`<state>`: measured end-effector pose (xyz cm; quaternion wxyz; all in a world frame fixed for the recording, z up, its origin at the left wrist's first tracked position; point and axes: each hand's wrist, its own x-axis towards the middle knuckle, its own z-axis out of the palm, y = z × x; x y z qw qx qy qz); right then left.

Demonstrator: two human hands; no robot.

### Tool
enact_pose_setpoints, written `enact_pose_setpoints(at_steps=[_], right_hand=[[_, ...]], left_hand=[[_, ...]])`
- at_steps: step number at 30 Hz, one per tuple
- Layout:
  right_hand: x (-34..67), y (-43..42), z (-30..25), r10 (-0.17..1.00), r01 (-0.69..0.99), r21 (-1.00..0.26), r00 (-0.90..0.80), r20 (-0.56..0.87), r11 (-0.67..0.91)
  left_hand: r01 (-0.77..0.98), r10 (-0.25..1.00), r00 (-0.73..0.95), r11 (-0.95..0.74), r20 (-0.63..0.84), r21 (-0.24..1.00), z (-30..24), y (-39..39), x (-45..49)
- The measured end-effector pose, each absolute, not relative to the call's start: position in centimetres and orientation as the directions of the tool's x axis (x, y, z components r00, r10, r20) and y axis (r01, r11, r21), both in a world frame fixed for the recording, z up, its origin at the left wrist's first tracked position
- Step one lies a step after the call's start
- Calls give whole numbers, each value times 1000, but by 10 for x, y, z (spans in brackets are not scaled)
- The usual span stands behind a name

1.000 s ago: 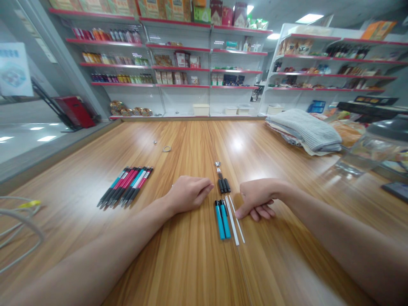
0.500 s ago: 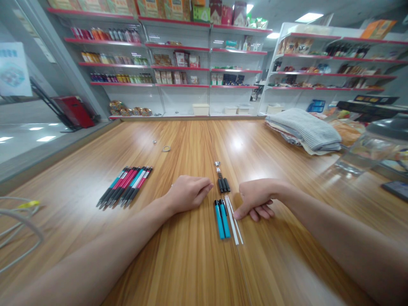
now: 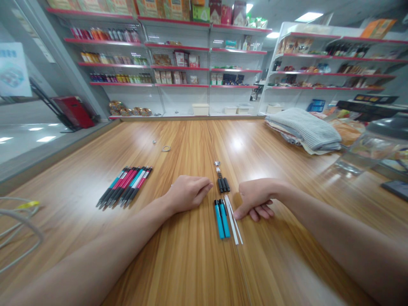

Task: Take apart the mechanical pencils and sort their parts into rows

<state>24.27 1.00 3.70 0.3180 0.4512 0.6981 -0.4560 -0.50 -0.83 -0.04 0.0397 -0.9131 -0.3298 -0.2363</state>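
Note:
My left hand (image 3: 190,193) rests on the wood with its fingers curled together, and nothing shows in it. To its right lie two blue pen barrels (image 3: 222,219) side by side. Beside them are thin white ink refills (image 3: 234,225), with the thumb tip of my right hand (image 3: 256,199) at or against their right side. That hand lies on the table, its fingers apart and loosely bent, holding nothing visible. Above the barrels sit several black pen grips (image 3: 223,185), then small springs (image 3: 218,170) and silver pen tips (image 3: 217,163).
Several assembled pens (image 3: 124,187) lie in a row at left. A small ring (image 3: 166,148) lies farther back. Coiled cable (image 3: 19,229) is at the left edge. Folded striped cloth (image 3: 306,129), a clear jug (image 3: 363,148) and a phone (image 3: 397,189) lie at right.

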Motion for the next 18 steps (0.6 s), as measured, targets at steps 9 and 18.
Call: enact_pose_setpoints(at_steps=[9, 18], right_hand=[[244, 12, 35, 307, 918, -351, -393, -867, 184], [243, 11, 33, 321, 925, -325, -374, -870, 196]], left_hand=[[623, 595, 675, -777, 436, 95, 0, -8, -5], [622, 591, 672, -778, 446, 92, -1, -8, -6]])
